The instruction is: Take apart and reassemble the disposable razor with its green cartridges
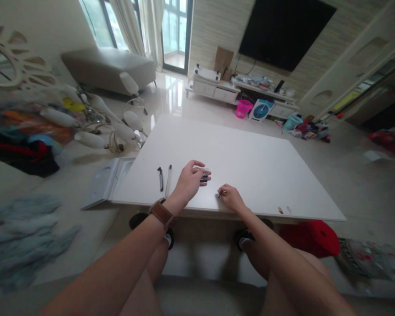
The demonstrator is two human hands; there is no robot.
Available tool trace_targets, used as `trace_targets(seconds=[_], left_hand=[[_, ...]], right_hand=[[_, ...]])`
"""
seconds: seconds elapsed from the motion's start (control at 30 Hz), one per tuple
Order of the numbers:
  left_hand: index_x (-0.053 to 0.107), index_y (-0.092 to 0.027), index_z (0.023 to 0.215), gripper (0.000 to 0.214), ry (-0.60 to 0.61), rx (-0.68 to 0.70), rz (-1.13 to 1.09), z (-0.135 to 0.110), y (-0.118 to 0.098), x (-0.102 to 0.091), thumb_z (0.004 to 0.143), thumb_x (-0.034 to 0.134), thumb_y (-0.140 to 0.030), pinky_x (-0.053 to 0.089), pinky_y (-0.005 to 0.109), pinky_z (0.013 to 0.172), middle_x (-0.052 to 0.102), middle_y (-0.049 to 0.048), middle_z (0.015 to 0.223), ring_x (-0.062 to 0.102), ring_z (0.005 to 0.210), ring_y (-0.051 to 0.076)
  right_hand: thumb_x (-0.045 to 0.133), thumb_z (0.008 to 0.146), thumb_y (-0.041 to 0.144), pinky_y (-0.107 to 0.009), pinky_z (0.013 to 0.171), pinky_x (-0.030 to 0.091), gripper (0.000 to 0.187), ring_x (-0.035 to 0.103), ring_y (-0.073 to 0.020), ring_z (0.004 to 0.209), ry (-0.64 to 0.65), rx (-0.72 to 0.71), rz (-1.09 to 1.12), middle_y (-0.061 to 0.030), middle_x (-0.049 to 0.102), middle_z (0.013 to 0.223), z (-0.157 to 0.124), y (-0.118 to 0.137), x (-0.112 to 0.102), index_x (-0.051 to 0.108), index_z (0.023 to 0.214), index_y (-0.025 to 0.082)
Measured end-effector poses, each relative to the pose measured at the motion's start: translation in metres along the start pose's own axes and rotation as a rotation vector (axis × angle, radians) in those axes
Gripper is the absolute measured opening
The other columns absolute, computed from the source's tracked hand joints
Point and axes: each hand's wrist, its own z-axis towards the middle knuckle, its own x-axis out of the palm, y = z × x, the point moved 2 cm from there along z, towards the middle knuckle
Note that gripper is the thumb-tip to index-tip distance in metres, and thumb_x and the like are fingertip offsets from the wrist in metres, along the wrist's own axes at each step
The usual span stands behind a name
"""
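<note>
"Near the front edge of the white table [250,166], what are the two hands doing?"

"The left hand [189,182] is closing its fingers over a small clear-and-black object [204,175], holding it down at the tabletop. The right hand [231,197] is pinching a tiny dark piece [219,193] between thumb and forefinger, just beside it (the piece is too small here to identify)."

"And how is such fine work best being handled?"

"Judging from the picture, the left hand is serving as a clamp, so it should be pressing the object flat and steady. The right should be working low, with its wrist resting on the surface, so that a slipped piece is landing close by. The black pen [160,177] and pale stick [168,180] are lying apart to the left, out of the way."
</note>
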Motion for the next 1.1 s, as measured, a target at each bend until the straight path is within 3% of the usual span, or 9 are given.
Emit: trace_targets(seconds=[0.23, 0.4, 0.7, 0.8, 0.87, 0.97, 1.1], left_hand=[[0.052, -0.017, 0.096, 0.019, 0.029, -0.010, 0.011, -0.003, 0.000, 0.004, 0.082, 0.047, -0.006, 0.053, 0.026, 0.064, 0.072, 0.0077, 0.089, 0.070, 0.075, 0.016], [0.052, -0.017, 0.096, 0.017, 0.045, -0.024, 0.016, -0.002, 0.002, 0.005, 0.083, 0.050, -0.007, 0.054, 0.027, 0.065, 0.071, 0.0063, 0.087, 0.069, 0.073, 0.015], [0.049, -0.017, 0.098, 0.029, 0.092, -0.147, 0.001, -0.001, 0.015, 0.008, 0.078, 0.051, 0.004, 0.055, 0.035, 0.087, 0.070, 0.0050, 0.087, 0.071, 0.079, 0.014], [0.049, -0.018, 0.098, 0.032, 0.151, -0.126, 0.063, 0.003, 0.026, 0.006, 0.076, 0.053, 0.005, 0.054, 0.039, 0.090, 0.070, 0.0065, 0.092, 0.071, 0.083, 0.015], [0.049, -0.018, 0.100, 0.032, 0.212, -0.067, 0.145, 0.005, 0.034, 0.003, 0.076, 0.058, 0.001, 0.053, 0.042, 0.090, 0.071, 0.0080, 0.094, 0.071, 0.087, 0.018], [0.050, -0.020, 0.104, 0.032, 0.273, 0.055, 0.323, 0.004, 0.041, 0.000, 0.077, 0.063, -0.008, 0.053, 0.041, 0.089, 0.072, 0.0095, 0.098, 0.071, 0.092, 0.021], [0.053, -0.021, 0.107, 0.027, 0.314, 0.207, 0.575, -0.005, 0.038, 0.003, 0.082, 0.062, -0.019, 0.052, 0.036, 0.082, 0.072, 0.0082, 0.095, 0.068, 0.088, 0.021]], right_hand=[[0.052, 0.079, -0.002, -0.031, 0.090, 0.046, 0.030, 0.060, -0.0187, 0.097, -0.065, 0.021, -0.034, -0.0056, 0.065, 0.098, -0.001, -0.003, -0.005, 0.072, 0.083, 0.020], [0.065, 0.081, 0.012, -0.033, 0.085, 0.046, 0.011, 0.059, -0.0193, 0.089, -0.058, 0.016, -0.084, -0.0052, 0.062, 0.094, -0.007, 0.010, -0.007, 0.070, 0.088, 0.019], [0.061, 0.082, 0.004, -0.029, 0.082, 0.048, 0.018, 0.063, -0.0174, 0.089, 0.000, -0.016, -0.059, -0.0045, 0.066, 0.092, -0.014, 0.005, -0.002, 0.070, 0.079, 0.019], [0.062, 0.081, 0.004, -0.034, 0.091, 0.048, 0.018, 0.062, -0.0205, 0.101, -0.044, -0.040, -0.046, -0.0073, 0.067, 0.103, -0.012, 0.019, -0.017, 0.070, 0.083, 0.019], [0.063, 0.084, 0.008, -0.037, 0.094, 0.047, 0.015, 0.060, -0.0221, 0.105, -0.146, -0.111, -0.018, -0.0080, 0.067, 0.107, -0.013, 0.039, -0.035, 0.070, 0.090, 0.020], [0.063, 0.088, 0.016, -0.038, 0.088, 0.049, 0.012, 0.060, -0.0219, 0.099, -0.330, -0.279, 0.028, -0.0071, 0.065, 0.102, -0.019, 0.070, -0.063, 0.069, 0.096, 0.023], [0.063, 0.091, 0.019, -0.036, 0.078, 0.049, 0.008, 0.059, -0.0211, 0.089, -0.385, -0.345, 0.060, -0.0062, 0.063, 0.092, -0.030, 0.092, -0.077, 0.069, 0.095, 0.023]])
